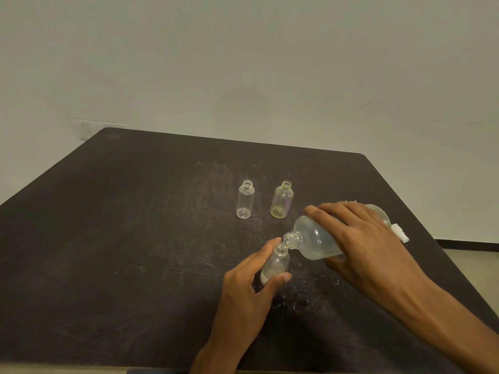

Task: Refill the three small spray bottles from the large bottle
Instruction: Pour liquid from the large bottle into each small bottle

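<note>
My right hand [361,238] grips the large clear bottle [316,238], tipped on its side with its open neck over the mouth of a small clear bottle [276,264]. My left hand [251,282] holds that small bottle upright on the dark table [135,238], fingers behind it and thumb in front. Some liquid shows low in the small bottle. Two more small bottles stand uncapped farther back: a clear one [245,199] and a yellowish one [282,199] to its right.
A white spray cap [401,233] lies on the table just behind my right hand. The table's right edge runs close past my right forearm. A wall switch [87,129] sits beyond the far left corner.
</note>
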